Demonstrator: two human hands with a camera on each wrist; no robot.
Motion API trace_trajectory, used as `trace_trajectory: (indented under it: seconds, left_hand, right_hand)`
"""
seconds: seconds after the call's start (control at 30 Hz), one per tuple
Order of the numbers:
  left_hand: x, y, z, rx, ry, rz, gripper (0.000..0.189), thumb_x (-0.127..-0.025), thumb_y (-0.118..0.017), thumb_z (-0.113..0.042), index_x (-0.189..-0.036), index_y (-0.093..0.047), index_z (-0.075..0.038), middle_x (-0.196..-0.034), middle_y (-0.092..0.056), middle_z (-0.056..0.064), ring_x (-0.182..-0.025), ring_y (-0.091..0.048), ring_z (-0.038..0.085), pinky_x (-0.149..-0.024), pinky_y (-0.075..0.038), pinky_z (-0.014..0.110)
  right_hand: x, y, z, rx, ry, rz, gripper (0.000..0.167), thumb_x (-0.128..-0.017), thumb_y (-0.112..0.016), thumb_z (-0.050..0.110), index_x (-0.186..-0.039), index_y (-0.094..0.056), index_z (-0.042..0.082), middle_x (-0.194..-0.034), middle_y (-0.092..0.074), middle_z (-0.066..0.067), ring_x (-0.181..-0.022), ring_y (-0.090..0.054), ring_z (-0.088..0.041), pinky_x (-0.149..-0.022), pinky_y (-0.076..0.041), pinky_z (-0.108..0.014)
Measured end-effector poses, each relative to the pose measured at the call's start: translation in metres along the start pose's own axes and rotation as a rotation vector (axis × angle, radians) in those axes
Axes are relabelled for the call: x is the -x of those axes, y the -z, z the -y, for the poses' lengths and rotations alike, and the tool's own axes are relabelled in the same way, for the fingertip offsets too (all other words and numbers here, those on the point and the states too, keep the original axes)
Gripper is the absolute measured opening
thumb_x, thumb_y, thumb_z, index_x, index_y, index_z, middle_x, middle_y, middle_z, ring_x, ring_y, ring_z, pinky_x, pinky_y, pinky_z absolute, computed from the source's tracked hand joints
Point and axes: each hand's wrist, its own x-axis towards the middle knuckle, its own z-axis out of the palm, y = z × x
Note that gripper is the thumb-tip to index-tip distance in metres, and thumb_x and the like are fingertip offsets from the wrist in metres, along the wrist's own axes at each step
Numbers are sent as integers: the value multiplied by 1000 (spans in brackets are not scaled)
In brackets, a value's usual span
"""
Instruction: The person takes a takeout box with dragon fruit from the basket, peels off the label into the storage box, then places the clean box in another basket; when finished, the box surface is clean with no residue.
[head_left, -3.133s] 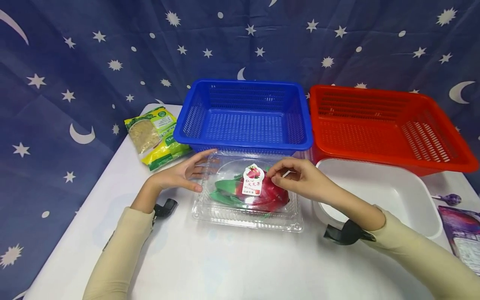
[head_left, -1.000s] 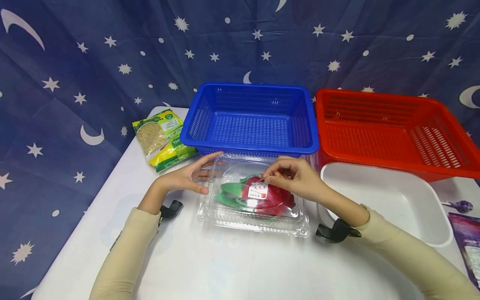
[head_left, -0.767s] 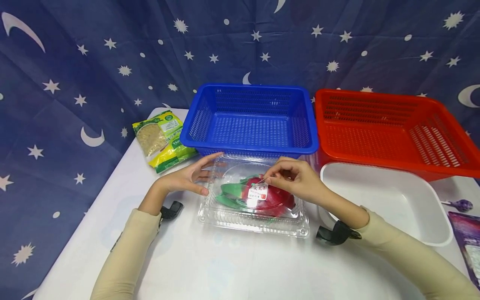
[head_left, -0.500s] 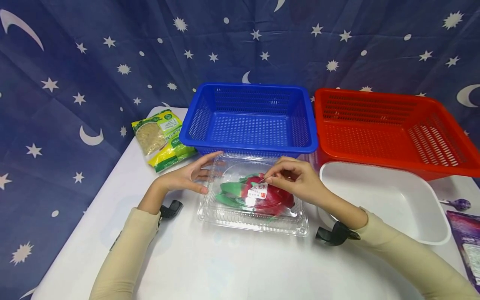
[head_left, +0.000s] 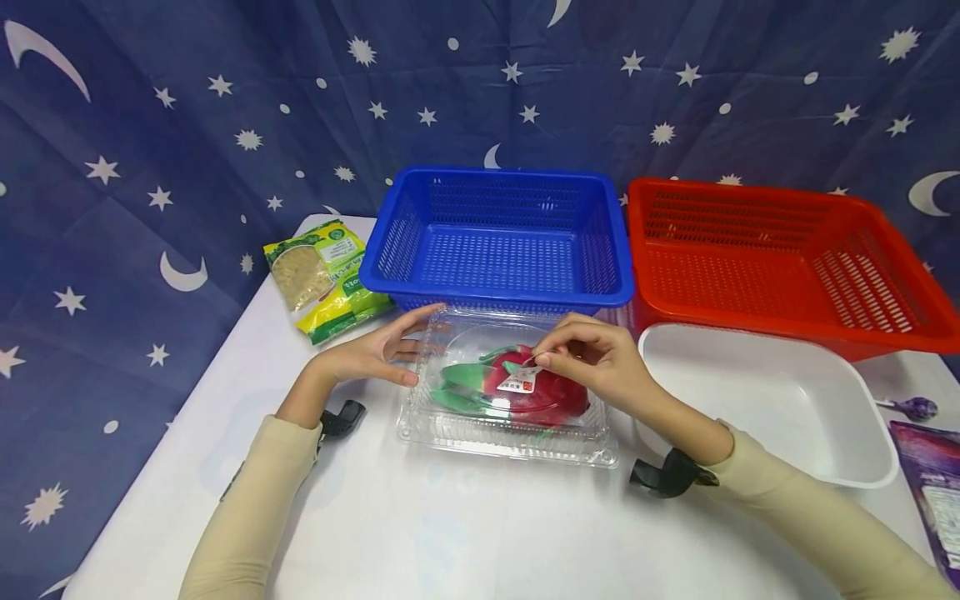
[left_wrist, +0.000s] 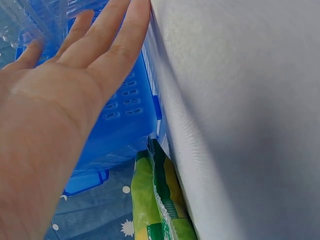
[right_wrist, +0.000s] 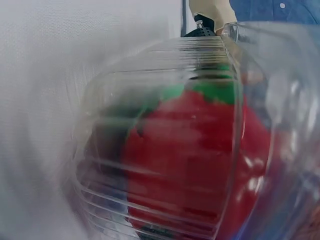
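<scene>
A clear plastic clamshell box (head_left: 504,448) lies on the white table, holding a red dragon fruit (head_left: 558,398) with green leaf tips. On its lid a white label sticker (head_left: 517,382) is partly peeled, its upper part lifted and folded toward the front. My right hand (head_left: 606,363) pinches the lifted edge between thumb and forefinger. At the box's left side my left hand (head_left: 367,354) touches the edge, fingers extended and spread; the left wrist view shows this hand (left_wrist: 75,75) beside the clear plastic. The right wrist view holds the box end and the dragon fruit (right_wrist: 185,155), but no fingers clearly.
Behind the box stands a blue basket (head_left: 495,298), with a red basket (head_left: 787,321) to its right. A white tub (head_left: 757,400) sits beside my right forearm. A yellow-green bag (head_left: 318,279) lies back left. A purple packet (head_left: 930,483) and purple-headed spoon (head_left: 915,407) lie far right.
Three seconds ago the sticker lay flat with its fruit picture showing. My right hand has since peeled its top downward, and only its lower part still adheres. My left hand has stayed at the box.
</scene>
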Motion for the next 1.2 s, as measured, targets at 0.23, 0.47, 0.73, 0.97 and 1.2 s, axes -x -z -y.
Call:
trace_trajectory:
  seconds: [0.23, 0.47, 0.73, 0.97, 1.2]
  left_hand:
    - [-3, -1, 0, -1, 3, 6, 109, -82, -79, -36, -158, -4, -13, -159, -14, 23, -139, -32, 46, -112, -26, 62]
    - [-1, 0, 0, -10, -7, 8, 108, -82, -79, -34, -158, -4, -13, -159, -14, 23, -139, -33, 45, -114, -23, 61]
    - [2, 1, 1, -20, -20, 5, 106, -83, -78, -33, -158, -4, -14, -159, -14, 21, -139, -34, 45, -113, -22, 63]
    - [2, 0, 1, -29, -11, 0, 106, -83, -78, -34, -158, -4, -15, -160, -13, 20, -138, -34, 45, -113, -21, 63]
    - [1, -1, 1, -28, 0, -5, 106, -83, -78, -33, -158, -4, -15, -160, -13, 21, -138, -34, 45, -113, -21, 63]
  right_hand:
    - [4, 1, 5, -90, -44, -76, 14, -83, -71, -8, -88, -74, 5, -75, -58, 3, -66, -48, -8, -50, -37, -17]
    - [-4, 15, 26, -281, -104, -279, 23, -89, -60, -11, -92, -72, 9, -75, -63, 2, -63, -49, -10, -55, -45, -17]
    - [6, 30, 37, -253, -139, -319, 25, -89, -57, -15, -94, -72, 4, -72, -62, -2, -61, -50, -11, -55, -46, -16]
    - [25, 41, 31, -219, -199, -309, 23, -89, -56, -15, -95, -70, 2, -71, -61, -2, -60, -49, -12, -54, -45, -17]
    - [44, 57, 30, -245, -253, -393, 21, -91, -56, -13, -96, -71, 2, -87, -70, -3, -69, -60, -9, -63, -55, -16]
